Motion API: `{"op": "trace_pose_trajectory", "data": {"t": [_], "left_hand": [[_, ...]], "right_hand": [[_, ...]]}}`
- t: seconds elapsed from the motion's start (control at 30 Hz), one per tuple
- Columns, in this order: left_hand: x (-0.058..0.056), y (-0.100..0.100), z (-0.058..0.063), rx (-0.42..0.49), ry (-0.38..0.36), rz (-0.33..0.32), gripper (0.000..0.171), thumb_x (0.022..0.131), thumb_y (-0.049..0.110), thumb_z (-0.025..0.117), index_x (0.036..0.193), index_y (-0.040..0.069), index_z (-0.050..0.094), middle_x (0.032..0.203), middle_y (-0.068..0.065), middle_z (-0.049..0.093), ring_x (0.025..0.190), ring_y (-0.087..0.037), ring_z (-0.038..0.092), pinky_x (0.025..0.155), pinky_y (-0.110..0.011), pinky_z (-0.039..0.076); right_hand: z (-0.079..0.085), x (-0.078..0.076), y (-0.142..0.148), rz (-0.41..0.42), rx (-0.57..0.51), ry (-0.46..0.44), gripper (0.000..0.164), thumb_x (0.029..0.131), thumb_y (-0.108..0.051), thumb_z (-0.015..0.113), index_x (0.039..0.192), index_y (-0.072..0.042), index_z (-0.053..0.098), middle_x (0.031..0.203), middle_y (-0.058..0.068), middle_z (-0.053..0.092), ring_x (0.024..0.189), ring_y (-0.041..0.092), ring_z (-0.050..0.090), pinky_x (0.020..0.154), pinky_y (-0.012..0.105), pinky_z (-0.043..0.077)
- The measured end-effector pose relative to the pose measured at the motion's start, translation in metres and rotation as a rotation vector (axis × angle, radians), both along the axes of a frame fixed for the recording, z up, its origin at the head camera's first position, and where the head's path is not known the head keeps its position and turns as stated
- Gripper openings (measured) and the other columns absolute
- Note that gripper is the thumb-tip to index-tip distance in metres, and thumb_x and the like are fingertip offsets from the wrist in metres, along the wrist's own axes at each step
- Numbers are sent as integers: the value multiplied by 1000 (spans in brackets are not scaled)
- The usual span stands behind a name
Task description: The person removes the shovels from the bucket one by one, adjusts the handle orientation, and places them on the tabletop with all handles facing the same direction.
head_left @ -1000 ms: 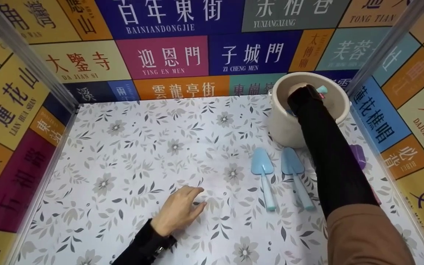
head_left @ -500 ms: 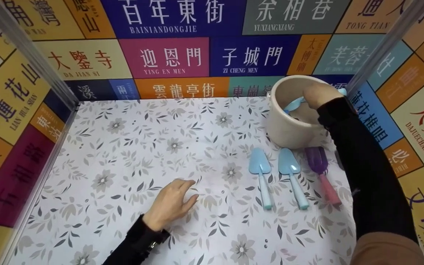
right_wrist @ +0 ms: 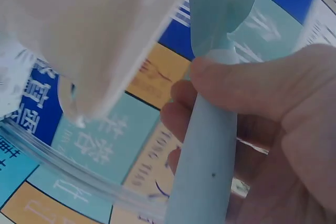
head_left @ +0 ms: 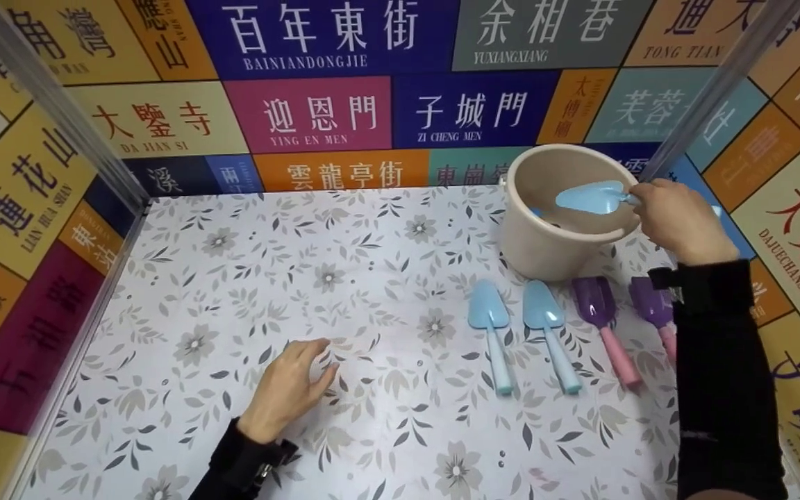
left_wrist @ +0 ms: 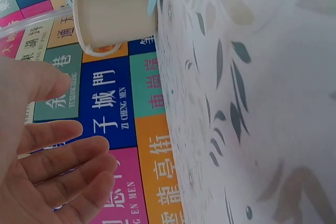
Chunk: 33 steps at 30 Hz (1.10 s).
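A light blue toy trowel (head_left: 593,197) is gripped by its handle in my right hand (head_left: 681,219), its blade over the mouth of a cream bucket (head_left: 554,246). In the right wrist view the thumb lies along the trowel's handle (right_wrist: 205,150) and the fingers curl behind it. Inside the bucket a bit of something blue shows low by the near wall. My left hand (head_left: 292,385) holds nothing, low over the patterned tabletop, with fingers relaxed; the left wrist view shows its loosely bent fingers (left_wrist: 79,161).
On the table in front of the bucket lie two light blue trowels (head_left: 489,326) (head_left: 546,326) and a purple scoop with a pink handle (head_left: 603,323). Another purple scoop (head_left: 652,305) is partly covered by the right sleeve. Printed panels (head_left: 310,114) wall in the back and sides.
My right hand has come up out of the bucket with the light blue trowel and moved right. My left hand has drifted slightly left.
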<state>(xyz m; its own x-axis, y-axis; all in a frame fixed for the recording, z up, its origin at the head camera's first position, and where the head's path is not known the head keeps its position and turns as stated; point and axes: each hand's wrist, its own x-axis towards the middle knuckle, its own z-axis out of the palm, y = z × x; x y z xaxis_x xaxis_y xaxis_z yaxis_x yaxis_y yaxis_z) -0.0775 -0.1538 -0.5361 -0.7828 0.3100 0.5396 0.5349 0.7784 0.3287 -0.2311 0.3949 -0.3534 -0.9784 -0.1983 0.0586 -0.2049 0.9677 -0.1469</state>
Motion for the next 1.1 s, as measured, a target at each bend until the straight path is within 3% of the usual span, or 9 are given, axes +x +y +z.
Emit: {"op": "trace_pose_trajectory", "data": {"t": [0.13, 0.33, 0.6, 0.67, 0.77, 0.87, 0.97, 1.03, 1.1], "left_hand": [[1, -8, -1, 33, 38, 22, 36, 84, 10, 84, 115, -3, 72, 103, -18, 76, 93, -32, 73, 77, -42, 64], [-3, -18, 6, 93, 87, 42, 37, 83, 7, 83, 116, -7, 72, 103, -22, 74, 91, -34, 73, 75, -44, 65], [-9, -19, 14, 173, 106, 30, 34, 82, 3, 83, 112, -8, 72, 100, -20, 75, 87, -32, 72, 74, -43, 63], [-11, -18, 16, 184, 117, 29, 34, 82, 3, 83, 112, -7, 72, 100, -19, 75, 86, -31, 72, 74, -42, 62], [-13, -14, 20, 210, 131, 29, 34, 82, 2, 83, 112, -7, 72, 100, -19, 76, 86, -31, 73, 74, -42, 62], [-16, -8, 24, 249, 141, 25, 34, 82, 1, 82, 113, -8, 72, 98, -19, 76, 85, -31, 72, 74, -42, 62], [-20, 1, 30, 291, 148, 18, 33, 83, 0, 81, 114, -8, 71, 98, -19, 75, 85, -31, 71, 73, -41, 62], [-22, 8, 35, 318, 154, 16, 33, 84, 0, 81, 114, -7, 72, 98, -19, 76, 85, -31, 71, 73, -42, 62], [-25, 14, 41, 347, 160, 14, 32, 84, 0, 81, 114, -7, 72, 98, -19, 76, 84, -31, 71, 73, -42, 62]], "right_hand": [[-15, 24, 4, -25, -77, 126, 32, 102, 5, 56, 132, 16, 60, 116, 41, 61, 104, 60, 59, 88, 70, 50], [-59, 56, 5, -44, -226, 265, 29, 102, 7, 59, 129, 17, 61, 112, 41, 63, 101, 60, 62, 87, 72, 52], [-104, 80, -2, -66, -397, 518, 29, 92, 13, 68, 121, 17, 66, 105, 41, 67, 98, 63, 65, 85, 73, 52], [-110, 84, -5, -69, -440, 561, 29, 91, 12, 70, 120, 17, 67, 103, 40, 68, 96, 61, 66, 83, 66, 54], [-117, 87, -11, -61, -514, 597, 29, 91, 11, 71, 120, 15, 68, 102, 38, 70, 92, 56, 68, 87, 32, 57], [-126, 88, -21, -28, -587, 610, 31, 89, 12, 72, 119, 14, 70, 102, 35, 72, 87, 34, 71, 87, 5, 41], [-133, 87, -35, 24, -697, 578, 33, 87, 17, 70, 120, 16, 69, 102, 35, 72, 90, 1, 65, 85, -1, 40], [-138, 87, -47, 50, -797, 527, 33, 88, 19, 68, 121, 17, 68, 102, 14, 79, 92, -14, 58, 82, 0, 44], [-142, 88, -61, 77, -915, 449, 32, 90, 19, 66, 123, 19, 67, 104, -4, 79, 93, -14, 63, 82, 3, 50]]}}
